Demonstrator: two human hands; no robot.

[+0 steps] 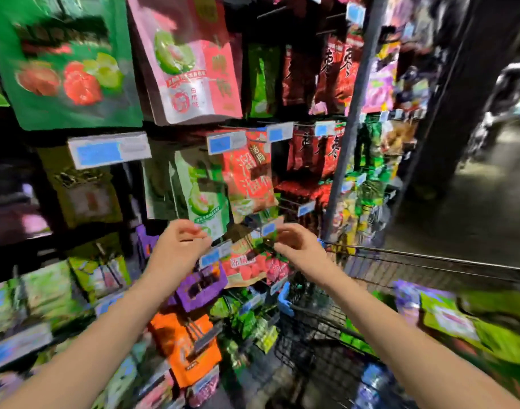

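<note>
Both hands are held up before a rack of hanging snack packets; much of the view is blurred. The left hand (177, 249) is seen with its fingers loosely curled and the thumb apart, and nothing is observed in its grasp; its fingertips lie just beside a blue and white price tag (215, 255). The right hand (301, 246) is seen with its fingers bent toward the rack, close to the top edge of a red packet (249, 268). Whether that packet is touched or pinched cannot be told through the blur. The red packet, printed with red fruit, hangs between the two hands and slightly below them, directly behind the price tag. A green and white packet (204, 196) is hung above the left hand. A purple packet (201, 286) is noted just below the left wrist, with an orange packet (190, 346) lower on the same column. A grey post (353, 113) marks the right end of the rack. A wire trolley (429, 256) stands to the right, under the right forearm, and green packets (500, 338) are seen lying in it.
</note>
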